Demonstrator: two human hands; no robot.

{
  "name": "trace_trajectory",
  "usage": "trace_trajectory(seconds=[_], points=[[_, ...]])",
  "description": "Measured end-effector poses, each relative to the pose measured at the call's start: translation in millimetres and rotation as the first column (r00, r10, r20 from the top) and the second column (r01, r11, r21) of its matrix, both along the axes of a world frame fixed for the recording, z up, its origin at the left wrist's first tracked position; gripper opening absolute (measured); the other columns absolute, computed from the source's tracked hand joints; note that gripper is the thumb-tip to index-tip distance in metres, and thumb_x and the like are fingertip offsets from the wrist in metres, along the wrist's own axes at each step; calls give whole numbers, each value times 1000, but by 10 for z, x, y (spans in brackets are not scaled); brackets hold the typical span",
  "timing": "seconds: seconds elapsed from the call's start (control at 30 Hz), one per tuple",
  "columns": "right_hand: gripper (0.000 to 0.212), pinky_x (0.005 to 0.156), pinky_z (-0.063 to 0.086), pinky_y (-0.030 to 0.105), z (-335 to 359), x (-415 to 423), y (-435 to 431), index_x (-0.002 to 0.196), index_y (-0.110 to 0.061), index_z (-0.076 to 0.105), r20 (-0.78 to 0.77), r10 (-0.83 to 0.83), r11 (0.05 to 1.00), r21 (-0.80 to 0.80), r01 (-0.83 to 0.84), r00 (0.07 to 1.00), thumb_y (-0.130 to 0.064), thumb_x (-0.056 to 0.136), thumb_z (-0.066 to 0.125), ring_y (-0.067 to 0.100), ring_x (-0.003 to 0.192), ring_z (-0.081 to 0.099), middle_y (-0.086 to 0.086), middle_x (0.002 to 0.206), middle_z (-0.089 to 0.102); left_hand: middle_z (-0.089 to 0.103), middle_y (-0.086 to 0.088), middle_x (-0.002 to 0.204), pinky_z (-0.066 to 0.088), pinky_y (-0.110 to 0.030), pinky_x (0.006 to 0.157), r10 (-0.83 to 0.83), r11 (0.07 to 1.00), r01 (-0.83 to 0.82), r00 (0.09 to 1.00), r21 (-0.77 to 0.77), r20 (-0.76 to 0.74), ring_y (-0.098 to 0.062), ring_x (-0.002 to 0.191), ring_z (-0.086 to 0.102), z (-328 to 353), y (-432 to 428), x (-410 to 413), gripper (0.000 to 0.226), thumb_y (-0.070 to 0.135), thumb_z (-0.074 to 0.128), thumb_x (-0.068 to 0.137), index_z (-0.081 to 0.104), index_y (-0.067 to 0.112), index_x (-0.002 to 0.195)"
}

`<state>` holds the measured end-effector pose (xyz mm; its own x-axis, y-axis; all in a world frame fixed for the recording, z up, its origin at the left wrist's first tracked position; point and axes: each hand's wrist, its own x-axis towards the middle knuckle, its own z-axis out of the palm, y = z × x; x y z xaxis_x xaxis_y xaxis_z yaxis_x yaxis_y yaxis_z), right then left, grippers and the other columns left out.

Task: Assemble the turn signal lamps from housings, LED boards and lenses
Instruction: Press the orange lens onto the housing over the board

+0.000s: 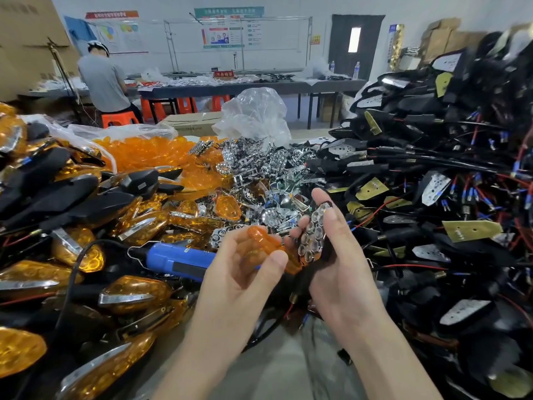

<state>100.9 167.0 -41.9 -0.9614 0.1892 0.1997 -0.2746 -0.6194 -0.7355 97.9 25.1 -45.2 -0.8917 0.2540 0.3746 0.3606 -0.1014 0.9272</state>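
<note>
My left hand [245,267] pinches an orange lens [266,242], thumb and curled fingers; my right hand [343,255] curls round a housing [314,235] with the shiny reflector already in, touching the lens; lens not yet seated; finished lamps [135,293] piled near left; bare housings [432,197] heaped right; I'd say plenty left.

Posters [227,27] hang on the white wall [317,7] beside a dark door [340,41]. A long counter [230,89] stands before it, orange stools [186,105] underneath.

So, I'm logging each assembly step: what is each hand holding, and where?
Left hand pinches the amber lens at its lower end; right hand holds the chrome-faced housing by its sides.
</note>
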Motion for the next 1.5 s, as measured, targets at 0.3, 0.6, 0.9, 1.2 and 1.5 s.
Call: trace_trajectory(seconds=[0.3, 0.6, 0.9, 1.2, 1.5], points=[[28, 95, 55, 40, -72, 8, -111, 117, -39, 72, -7, -99, 941, 325, 96, 995, -49, 93, 64, 20, 116, 68, 3, 118, 74, 70, 23, 110, 51, -15, 88, 56, 997, -58, 998, -52, -25, 3, 105, 66, -9, 126, 23, 21, 44, 64, 89, 64, 55, 108], [32, 84, 56, 23, -71, 13, -148, 112, -39, 72, -67, -92, 922, 371, 111, 993, -54, 85, 64, 9, 108, 70, -4, 116, 75, 69, 27, 109, 47, -6, 81, 59, 992, -59, 998, -114, -3, 7, 102, 64, -46, 155, 32, 28, 49, 59, 85, 62, 44, 113], [17, 79, 57, 25, -27, 52, -137, 100, -28, 73, -111, -131, 914, 372, 163, 985, -37, 95, 59, 12, 98, 72, 2, 107, 77, 72, -6, 113, 56, -40, 94, -197, 977, 170, 952, 131, 234, -22, 112, 67, -43, 120, 3, 31, 45, 61, 91, 66, 28, 116], [36, 88, 49, 15, -18, 119, -176, 107, -21, 67, -209, -152, 804, 543, 244, 966, -47, 97, 44, 11, 108, 66, -2, 113, 72, 69, 5, 115, 47, -29, 99, -219, 975, 220, 956, 18, 197, -14, 115, 63, -70, 83, 46, 39, 57, 58, 88, 62, 36, 121], [23, 86, 50, 17, -39, 113, -242, 101, -26, 60, -291, -143, 801, 527, 283, 946, -45, 101, 47, 13, 104, 68, 0, 111, 73, 65, 17, 112, 48, -19, 93, -51, 992, 43, 996, -116, -68, -4, 110, 62, 56, 73, 120, 27, 34, 48, 99, 53, 29, 124]])
